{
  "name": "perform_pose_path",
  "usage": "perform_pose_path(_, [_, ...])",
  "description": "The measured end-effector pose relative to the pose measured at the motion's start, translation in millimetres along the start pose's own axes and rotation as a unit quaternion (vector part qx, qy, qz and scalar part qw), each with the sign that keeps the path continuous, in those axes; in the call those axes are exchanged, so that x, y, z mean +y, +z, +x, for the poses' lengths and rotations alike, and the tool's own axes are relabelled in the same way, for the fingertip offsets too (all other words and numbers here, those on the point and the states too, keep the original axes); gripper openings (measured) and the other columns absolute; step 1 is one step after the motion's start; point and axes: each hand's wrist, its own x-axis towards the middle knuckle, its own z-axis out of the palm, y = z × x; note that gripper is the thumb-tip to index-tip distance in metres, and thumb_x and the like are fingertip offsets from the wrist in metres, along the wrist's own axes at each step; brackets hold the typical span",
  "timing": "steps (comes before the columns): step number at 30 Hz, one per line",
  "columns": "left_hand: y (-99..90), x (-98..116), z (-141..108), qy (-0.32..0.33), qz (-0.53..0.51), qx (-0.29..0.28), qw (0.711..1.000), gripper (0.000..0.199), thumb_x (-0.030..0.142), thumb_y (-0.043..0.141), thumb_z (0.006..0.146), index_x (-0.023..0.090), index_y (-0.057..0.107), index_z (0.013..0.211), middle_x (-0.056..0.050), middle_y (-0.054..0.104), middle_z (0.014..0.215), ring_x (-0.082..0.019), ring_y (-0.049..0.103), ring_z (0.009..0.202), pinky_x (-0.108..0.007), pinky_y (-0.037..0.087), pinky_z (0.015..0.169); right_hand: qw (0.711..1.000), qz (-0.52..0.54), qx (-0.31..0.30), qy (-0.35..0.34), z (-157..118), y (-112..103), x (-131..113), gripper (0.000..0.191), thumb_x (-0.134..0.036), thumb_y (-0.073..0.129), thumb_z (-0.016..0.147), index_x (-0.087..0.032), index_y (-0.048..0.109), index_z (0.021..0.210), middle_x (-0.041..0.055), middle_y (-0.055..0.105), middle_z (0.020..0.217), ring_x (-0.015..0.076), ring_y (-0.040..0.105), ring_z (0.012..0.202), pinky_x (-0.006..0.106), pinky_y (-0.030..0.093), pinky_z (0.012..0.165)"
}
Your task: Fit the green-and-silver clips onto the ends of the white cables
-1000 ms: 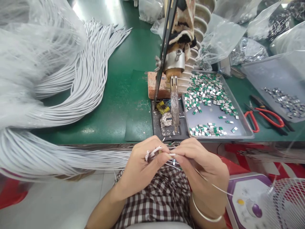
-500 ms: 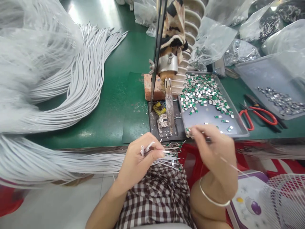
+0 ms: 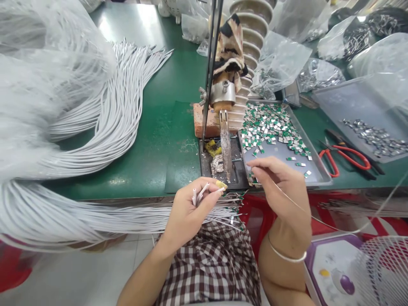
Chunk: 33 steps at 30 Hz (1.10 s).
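My left hand (image 3: 191, 208) is closed on several white cables (image 3: 200, 193), whose cut ends stick up between the fingers. One cable end reaches past the thumb and index finger, beside a yellowish fingertip. Thin solder wire (image 3: 296, 205) runs from the pinched fingers of my right hand (image 3: 277, 185), which is over the front left corner of the parts tray (image 3: 321, 170). Between and beyond the hands, the soldering iron (image 3: 225, 144) points down at the black tray (image 3: 237, 180). Silvery solder bits (image 3: 217, 163) lie beside its tip.
A large bundle of white cables (image 3: 105, 144) covers the left side. More cables with small green boards (image 3: 232, 219) hang over my lap. Red-handled pliers (image 3: 350, 155) lie right of the parts tray. A brick (image 3: 200, 121) stands behind the iron. Plastic bags (image 3: 283, 55) fill the back right.
My right hand has shifted slightly left and up, and its solder wire now curves out to the right. The yellowish fingertip of my left hand now shows by the cable end.
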Motion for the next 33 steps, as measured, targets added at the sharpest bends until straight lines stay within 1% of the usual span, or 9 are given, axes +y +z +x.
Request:
perform_pose_path(3, [3.3,4,2,-0.009,0.001,0.013,1.0,0.016,0.022,0.06,0.092,0.017,0.067,0.078,-0.005,0.074,0.092,-0.015,0.064,0.078,-0.024,0.045,0.065,0.985,0.156,0.043,0.061,-16,15,-20,0.002,-0.02,0.07,0.083,-0.021,0.069,0.081,-0.0052,0.065,0.062,0.0078,0.059,0.05,0.019,0.048,0.049])
perform_pose_path(6, [7.0,8,4,0.003,-0.009,0.021,1.0,0.017,0.02,0.06,0.091,0.017,0.067,0.076,-0.004,0.077,0.093,-0.014,0.064,0.073,-0.023,0.045,0.062,0.976,0.196,0.078,0.058,-28,28,-33,0.006,-0.016,0.072,0.082,-0.021,0.07,0.077,-0.0047,0.068,0.065,0.007,0.063,0.054,0.016,0.052,0.051])
perform_pose_path(11, [10.6,10,6,0.024,-0.034,0.068,0.997,0.015,0.017,0.064,0.087,0.018,0.069,0.073,-0.003,0.079,0.091,-0.013,0.066,0.071,-0.021,0.048,0.061,0.981,0.151,0.121,0.003,-38,37,-40,0.013,-0.01,0.075,0.078,-0.023,0.073,0.082,-0.0025,0.074,0.079,0.0102,0.07,0.072,0.019,0.06,0.066])
perform_pose_path(13, [10.6,10,6,0.028,-0.038,0.079,0.996,0.015,0.015,0.064,0.086,0.018,0.07,0.072,-0.001,0.079,0.091,-0.011,0.067,0.069,-0.02,0.049,0.063,0.984,0.122,0.131,-0.001,-40,39,-40,0.015,-0.01,0.075,0.078,-0.024,0.073,0.084,-0.0036,0.074,0.079,0.0096,0.07,0.07,0.019,0.06,0.067])
perform_pose_path(17, [10.2,10,6,0.022,-0.044,0.074,0.996,0.017,0.013,0.064,0.085,0.019,0.071,0.071,0.0,0.08,0.09,-0.01,0.068,0.069,-0.019,0.052,0.068,0.987,0.097,0.127,0.017,-43,43,-38,0.017,-0.013,0.069,0.085,-0.025,0.074,0.095,-0.004,0.075,0.076,0.0094,0.07,0.06,0.019,0.059,0.058])
perform_pose_path(20, [10.6,10,6,0.022,-0.042,0.073,0.996,0.016,0.013,0.065,0.085,0.019,0.072,0.071,0.001,0.08,0.09,-0.009,0.067,0.067,-0.019,0.052,0.067,0.986,0.061,0.148,-0.038,-44,46,-34,0.014,-0.014,0.071,0.084,-0.024,0.074,0.093,-0.0025,0.076,0.081,0.0118,0.072,0.069,0.023,0.061,0.066])
perform_pose_path(22, [11.1,11,6,0.019,-0.038,0.075,0.996,0.016,0.013,0.065,0.085,0.018,0.071,0.071,0.0,0.08,0.09,-0.01,0.068,0.069,-0.019,0.052,0.067,0.984,0.048,0.164,-0.042,-44,48,-32,0.013,-0.014,0.071,0.084,-0.024,0.074,0.092,-0.0025,0.076,0.083,0.012,0.072,0.071,0.024,0.061,0.07])
perform_pose_path(26, [11.8,12,5,0.022,-0.049,0.069,0.996,0.017,0.011,0.064,0.084,0.018,0.072,0.071,-0.001,0.08,0.087,-0.011,0.07,0.072,-0.019,0.054,0.07,0.982,0.088,0.165,0.008,-46,52,-34,0.013,-0.015,0.07,0.084,-0.024,0.073,0.094,-0.0039,0.075,0.078,0.0095,0.07,0.06,0.019,0.059,0.059])
perform_pose_path(33, [11.6,13,7,0.029,-0.061,0.076,0.995,0.017,0.008,0.064,0.081,0.018,0.07,0.069,0.001,0.08,0.084,-0.009,0.071,0.072,-0.016,0.054,0.068,0.984,0.074,0.161,-0.022,-47,53,-36,0.01,-0.015,0.069,0.086,-0.023,0.071,0.092,-0.0041,0.073,0.076,0.0082,0.068,0.06,0.018,0.058,0.059])
